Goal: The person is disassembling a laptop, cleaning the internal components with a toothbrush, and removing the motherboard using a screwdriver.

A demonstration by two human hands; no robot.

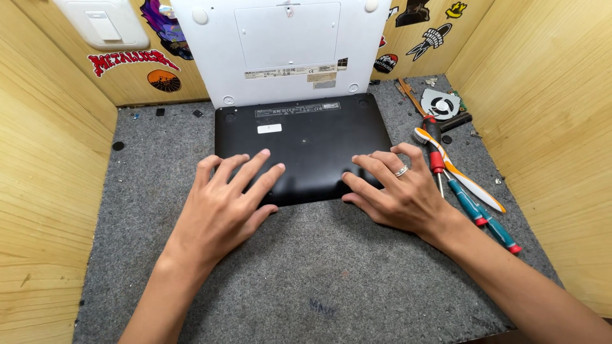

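A black laptop (306, 137) lies bottom side up on the grey felt mat (306, 274). My left hand (226, 200) rests flat on its near left edge with the fingers spread. My right hand (395, 188), with a ring on one finger, rests on the near right edge, fingers apart. Neither hand holds anything. A white laptop (280, 44) leans upright against the back wall behind the black one, its underside facing me.
Right of the black laptop lie a red-handled screwdriver (436, 156), a toothbrush (465, 181), two teal screwdrivers (478, 213) and a cooling fan (441, 103). Wooden walls (44, 191) with stickers box in the mat. Small screws and rubber feet (118, 146) dot the far left.
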